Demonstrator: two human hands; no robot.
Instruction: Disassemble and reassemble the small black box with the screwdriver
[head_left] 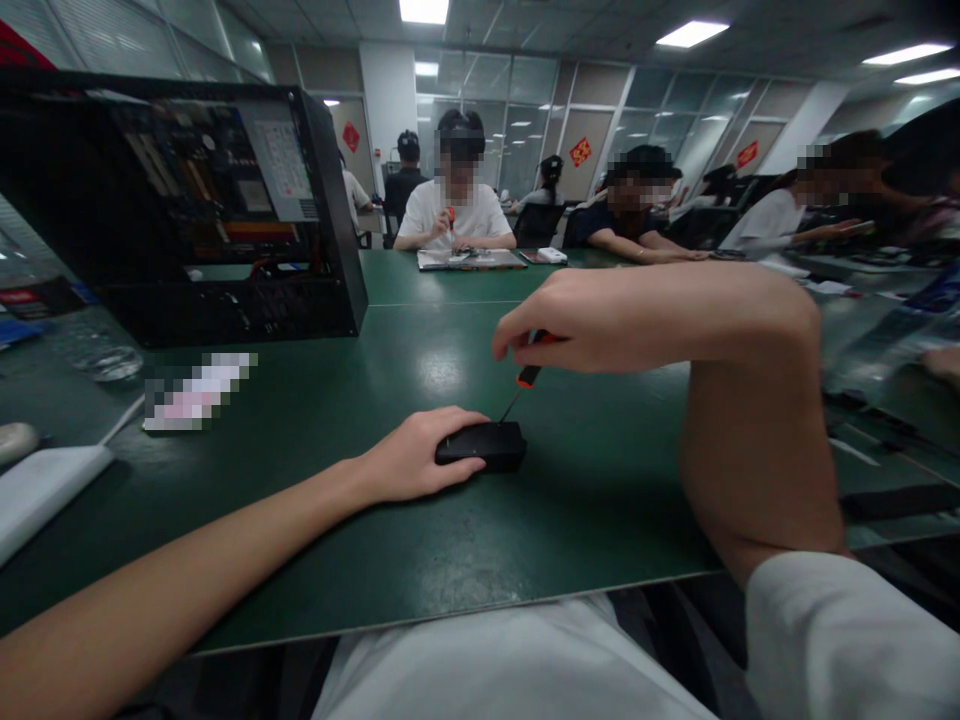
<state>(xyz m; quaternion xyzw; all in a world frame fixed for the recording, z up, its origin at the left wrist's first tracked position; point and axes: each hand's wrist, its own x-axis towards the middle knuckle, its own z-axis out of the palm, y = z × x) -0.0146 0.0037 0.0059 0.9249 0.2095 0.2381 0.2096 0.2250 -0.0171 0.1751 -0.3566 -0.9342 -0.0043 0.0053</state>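
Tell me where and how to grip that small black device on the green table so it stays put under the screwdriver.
Grip the small black device across its long side edges, coming from the left end, as the left hand does. It lies flat and low on the green table, and the screwdriver in the right hand meets its top right corner, so that end probably should stay clear.
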